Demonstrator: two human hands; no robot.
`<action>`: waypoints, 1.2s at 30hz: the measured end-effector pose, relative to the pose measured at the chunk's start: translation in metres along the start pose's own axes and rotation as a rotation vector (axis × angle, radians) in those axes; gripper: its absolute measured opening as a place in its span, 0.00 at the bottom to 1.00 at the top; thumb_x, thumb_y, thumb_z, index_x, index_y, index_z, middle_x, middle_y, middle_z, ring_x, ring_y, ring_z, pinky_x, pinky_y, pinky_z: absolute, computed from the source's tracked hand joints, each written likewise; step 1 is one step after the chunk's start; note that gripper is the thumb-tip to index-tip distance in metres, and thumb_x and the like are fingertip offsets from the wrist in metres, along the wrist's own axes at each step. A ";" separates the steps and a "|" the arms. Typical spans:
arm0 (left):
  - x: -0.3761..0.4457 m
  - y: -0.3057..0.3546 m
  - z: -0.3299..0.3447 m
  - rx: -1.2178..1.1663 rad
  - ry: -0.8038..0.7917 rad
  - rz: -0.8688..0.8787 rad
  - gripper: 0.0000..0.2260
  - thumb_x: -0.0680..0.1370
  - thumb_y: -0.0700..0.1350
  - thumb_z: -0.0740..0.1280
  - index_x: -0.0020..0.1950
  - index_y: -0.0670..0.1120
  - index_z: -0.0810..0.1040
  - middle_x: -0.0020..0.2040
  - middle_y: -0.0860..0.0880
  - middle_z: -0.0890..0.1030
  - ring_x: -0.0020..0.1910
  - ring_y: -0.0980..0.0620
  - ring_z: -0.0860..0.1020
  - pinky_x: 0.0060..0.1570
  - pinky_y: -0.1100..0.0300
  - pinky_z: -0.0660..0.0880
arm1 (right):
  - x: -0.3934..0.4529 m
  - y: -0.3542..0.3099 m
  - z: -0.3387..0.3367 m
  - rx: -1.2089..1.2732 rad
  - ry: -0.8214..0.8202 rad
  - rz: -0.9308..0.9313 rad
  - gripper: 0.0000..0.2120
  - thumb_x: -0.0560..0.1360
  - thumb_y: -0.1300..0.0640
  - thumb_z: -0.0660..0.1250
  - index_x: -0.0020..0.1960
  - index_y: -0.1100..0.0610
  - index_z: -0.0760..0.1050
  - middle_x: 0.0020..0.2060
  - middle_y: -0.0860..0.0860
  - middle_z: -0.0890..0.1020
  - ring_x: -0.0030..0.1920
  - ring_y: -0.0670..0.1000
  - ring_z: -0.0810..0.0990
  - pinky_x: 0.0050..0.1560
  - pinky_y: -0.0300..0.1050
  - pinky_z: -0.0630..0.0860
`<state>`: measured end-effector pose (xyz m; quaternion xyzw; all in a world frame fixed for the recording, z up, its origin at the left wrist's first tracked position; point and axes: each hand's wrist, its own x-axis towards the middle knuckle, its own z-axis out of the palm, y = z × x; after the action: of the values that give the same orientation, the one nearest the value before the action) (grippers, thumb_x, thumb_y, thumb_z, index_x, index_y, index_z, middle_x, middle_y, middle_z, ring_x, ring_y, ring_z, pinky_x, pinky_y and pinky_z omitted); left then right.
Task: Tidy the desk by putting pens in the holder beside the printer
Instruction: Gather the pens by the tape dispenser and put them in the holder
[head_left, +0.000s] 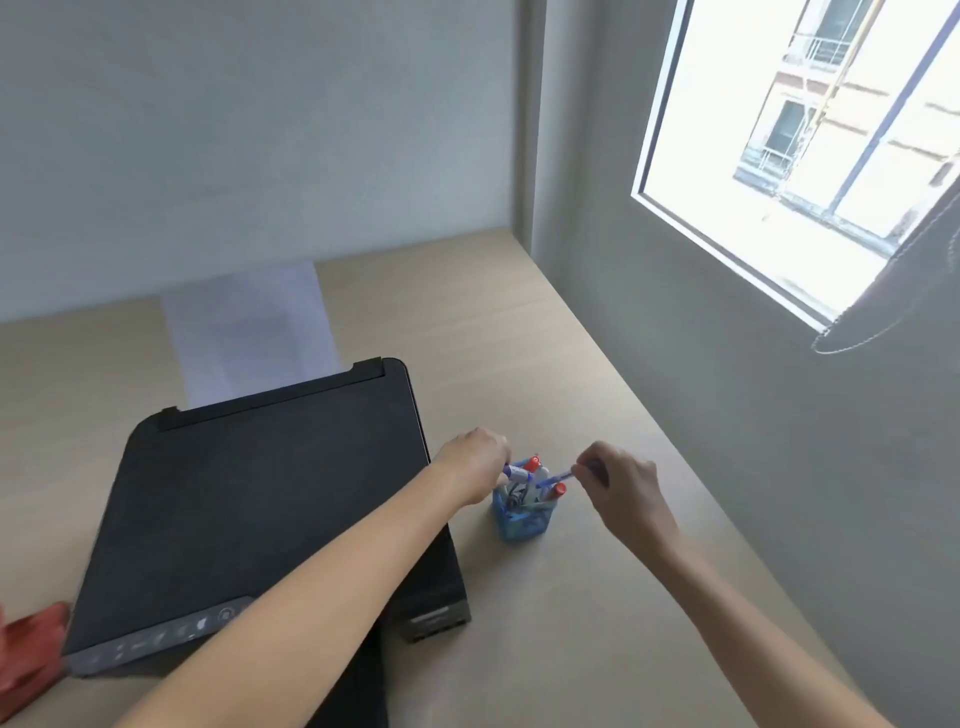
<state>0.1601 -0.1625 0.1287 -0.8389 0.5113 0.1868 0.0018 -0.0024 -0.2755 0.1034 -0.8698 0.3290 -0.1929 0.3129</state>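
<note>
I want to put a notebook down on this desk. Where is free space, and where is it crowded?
Free: the desk between holder and wall, and the far strip beyond the printer. Crowded: around the blue holder, where left hand and right hand with a blue pen meet.

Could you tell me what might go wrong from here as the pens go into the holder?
The blue holder looks small, light and already crowded, so pushing in the blue pen held by the right hand could tip it. The left hand, gripping a marker at the rim, might knock the holder or lift others out.
</note>
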 end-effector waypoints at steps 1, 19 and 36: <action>0.008 0.004 0.004 0.052 -0.014 -0.007 0.06 0.77 0.42 0.66 0.51 0.41 0.79 0.50 0.40 0.81 0.47 0.40 0.79 0.42 0.52 0.75 | 0.006 0.002 0.006 -0.004 -0.034 -0.012 0.04 0.72 0.61 0.68 0.39 0.60 0.77 0.33 0.52 0.81 0.35 0.53 0.77 0.37 0.45 0.73; 0.050 0.038 0.070 -0.579 0.377 -0.358 0.14 0.82 0.51 0.55 0.62 0.46 0.71 0.65 0.43 0.68 0.66 0.43 0.65 0.66 0.46 0.62 | 0.011 0.036 0.064 0.232 -0.188 0.136 0.16 0.81 0.53 0.52 0.65 0.52 0.72 0.47 0.53 0.74 0.47 0.49 0.74 0.49 0.38 0.66; 0.064 0.014 0.052 -1.943 0.488 -1.077 0.18 0.80 0.51 0.49 0.47 0.44 0.75 0.57 0.42 0.79 0.56 0.43 0.77 0.62 0.51 0.71 | 0.068 0.018 0.111 0.421 -0.290 0.403 0.11 0.77 0.59 0.60 0.49 0.53 0.82 0.26 0.48 0.73 0.28 0.46 0.67 0.27 0.37 0.63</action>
<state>0.1579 -0.2143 0.0623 -0.6099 -0.2901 0.3108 -0.6688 0.0976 -0.2865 0.0186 -0.7216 0.3997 -0.0651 0.5615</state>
